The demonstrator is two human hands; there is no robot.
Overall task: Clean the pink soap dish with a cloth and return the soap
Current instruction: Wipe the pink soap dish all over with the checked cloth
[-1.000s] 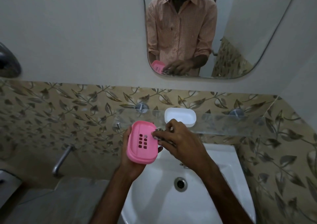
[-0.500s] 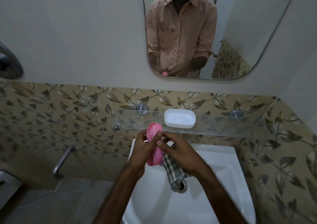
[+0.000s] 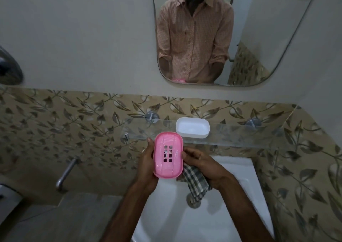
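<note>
The pink soap dish is held above the basin, its slotted inner face turned up towards me. My left hand grips it along its left side and from beneath. My right hand touches the dish's right edge with its fingertips and clutches a checked cloth, which hangs down over the drain. A white oblong piece, soap or a dish part, lies on the glass shelf just behind the dish.
A white washbasin with a metal drain lies below my hands. A mirror hangs above the leaf-patterned tiles. At left stands a metal tap over a grey ledge.
The dish went from facing me, to edge-on between both hands, to flat with its inner face up. The cloth now hangs below my right hand.
</note>
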